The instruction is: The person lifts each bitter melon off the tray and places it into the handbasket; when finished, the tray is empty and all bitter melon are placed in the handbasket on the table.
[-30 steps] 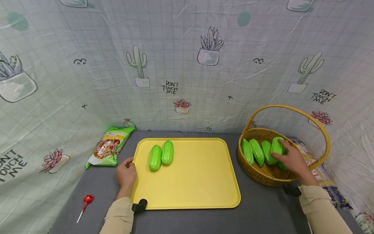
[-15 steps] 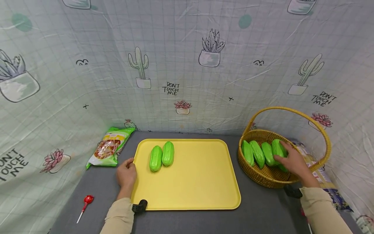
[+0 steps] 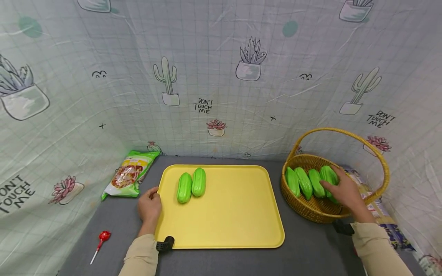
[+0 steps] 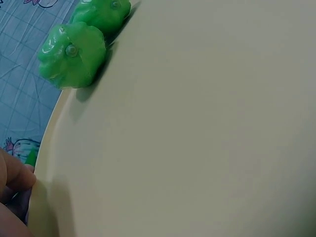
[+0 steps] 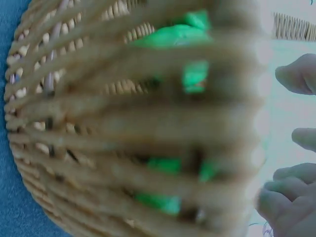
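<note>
Along the left side of the yellow tray [image 3: 235, 214], my left hand [image 3: 150, 207] pinches the rim between thumb and curled fingers; its fingertips [image 4: 22, 177] show on the edge in the left wrist view. Two glossy green ridged gourds [image 3: 184, 188] lie side by side on the tray's far left part. Over the wicker basket [image 3: 304, 212] my right hand [image 3: 345, 191] spreads thumb and fingers around a green gourd [image 3: 329, 175] at the basket's right. In the right wrist view its fingers [image 5: 296, 79] stand apart above the rim with nothing between them. Several more gourds [image 3: 303, 183] fill the basket's left half.
The basket's tall handle [image 3: 374, 151] arches over the right wrist. A green snack bag [image 3: 130, 174] lies behind the left hand, a red lollipop [image 3: 103, 237] at front left. Another bag [image 3: 390, 222] lies by the right forearm. A printed curtain [image 3: 221, 96] hangs behind the table.
The gourd under my right hand has come down among the others in the basket, and the thumb has eased off it. My left hand stays on the tray rim.
</note>
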{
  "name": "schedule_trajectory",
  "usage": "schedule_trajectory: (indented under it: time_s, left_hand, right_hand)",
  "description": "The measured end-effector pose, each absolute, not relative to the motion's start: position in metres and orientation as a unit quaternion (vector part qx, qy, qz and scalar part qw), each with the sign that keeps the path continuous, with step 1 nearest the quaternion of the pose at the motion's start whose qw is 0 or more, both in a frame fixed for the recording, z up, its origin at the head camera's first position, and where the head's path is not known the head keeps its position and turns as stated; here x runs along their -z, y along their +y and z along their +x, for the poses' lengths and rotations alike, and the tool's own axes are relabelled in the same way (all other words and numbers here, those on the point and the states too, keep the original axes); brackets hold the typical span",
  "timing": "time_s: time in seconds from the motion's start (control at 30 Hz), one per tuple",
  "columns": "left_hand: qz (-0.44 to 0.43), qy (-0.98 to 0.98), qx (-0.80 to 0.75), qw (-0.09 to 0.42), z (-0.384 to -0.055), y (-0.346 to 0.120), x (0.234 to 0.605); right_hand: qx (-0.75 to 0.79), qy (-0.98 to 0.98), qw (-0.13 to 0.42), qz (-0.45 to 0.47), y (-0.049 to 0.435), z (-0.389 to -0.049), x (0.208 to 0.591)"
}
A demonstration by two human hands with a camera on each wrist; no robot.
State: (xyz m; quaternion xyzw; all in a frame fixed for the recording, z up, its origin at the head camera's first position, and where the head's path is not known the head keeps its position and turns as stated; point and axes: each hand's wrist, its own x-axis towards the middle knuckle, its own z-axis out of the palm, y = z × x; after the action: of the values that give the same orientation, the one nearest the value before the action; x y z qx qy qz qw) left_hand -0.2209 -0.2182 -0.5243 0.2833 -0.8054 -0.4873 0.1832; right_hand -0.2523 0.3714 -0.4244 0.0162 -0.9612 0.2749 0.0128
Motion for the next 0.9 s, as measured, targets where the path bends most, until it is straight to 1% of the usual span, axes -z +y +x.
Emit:
schedule_trajectory:
  time_s: [0.2, 0.47, 0.9]
  left_hand:
    - [0.284, -0.806, 0.487, 0.183, -0.22, -0.218, 0.525]
    - [0.284, -0.806, 0.487, 0.182, -0.22, -0.217, 0.523]
    - [0.28, -0.806, 0.488, 0.185, -0.22, -0.218, 0.524]
  right_hand:
    - [-0.275, -0.961, 0.036, 0.02, 0.357, -0.249, 0.418]
    - [-0.297, -0.95, 0.091, 0.034, 0.34, -0.25, 0.413]
    - [-0.339, -0.933, 0.113, 0.037, 0.321, -0.25, 0.412]
